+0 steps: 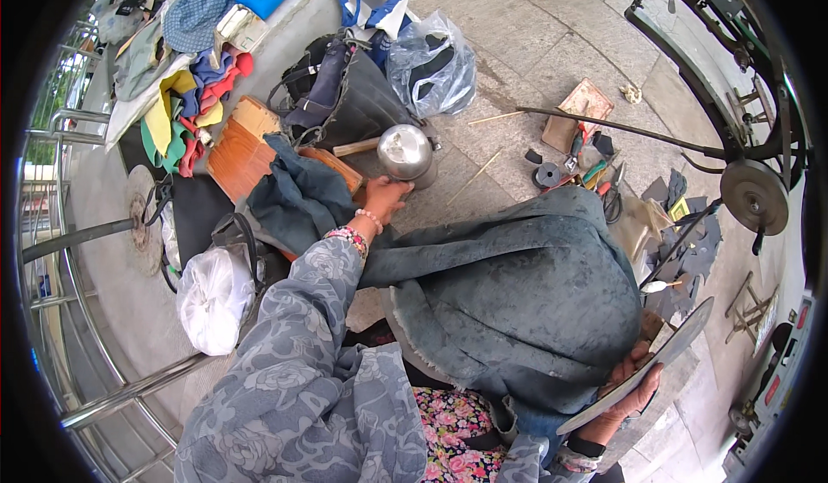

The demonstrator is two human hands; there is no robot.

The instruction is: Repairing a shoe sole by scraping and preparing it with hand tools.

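Two bare hands here, and only one clearly has something: the right hand [630, 399] is closed around a flat grey sheet [679, 334], which stands tilted on edge just beside the right side of the big dark cloth [526, 285] over the person's lap. The left hand [385, 198] is past that cloth's upper left, fingers kinda stretched out right by a shiny metal pot [405, 151], with a wooden handle [355, 147] just left of the pot. Can't tell if those fingers touch or grip anything, tbh.

Further out, left of the dark cloth, a crumpled blue-green rag [302, 198] lies over part of an orange-brown board [235, 157], and there's a stuffed white plastic bag [214, 297] too. Well above the cloth sits a clear plastic bag [453, 73]. Off its upper right: a black roll [547, 174] and, lower down, a pile of dark scraps [692, 254].
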